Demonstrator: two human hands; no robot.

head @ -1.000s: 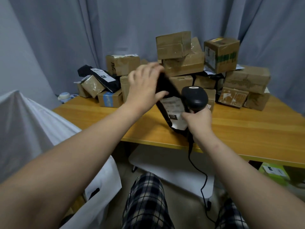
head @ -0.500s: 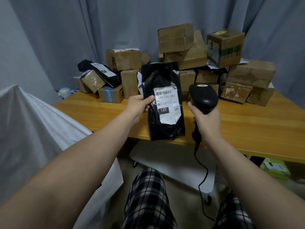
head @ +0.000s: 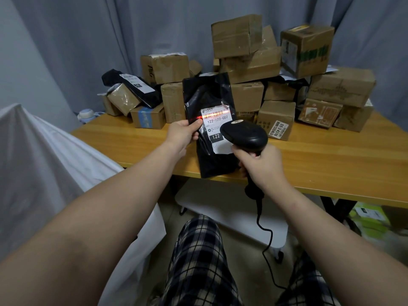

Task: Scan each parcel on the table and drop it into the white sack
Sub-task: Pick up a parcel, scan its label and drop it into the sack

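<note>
The left grip (head: 182, 134) pinches the black parcel (head: 208, 96) upright so its label (head: 218, 123) faces the scanner (head: 245, 134), clasped in the right grip (head: 262, 166).

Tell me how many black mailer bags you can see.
2. The held bag, gripped by the left hand, is up in front of the boxes; the second bag lies atop the leftmost boxes. Dark plastic between boxes on the right may be a third.

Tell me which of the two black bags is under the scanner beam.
The black bag held upright in the left hand: the red line from the scanner crosses its label. The other bag lies on boxes at the pile's left.
</note>
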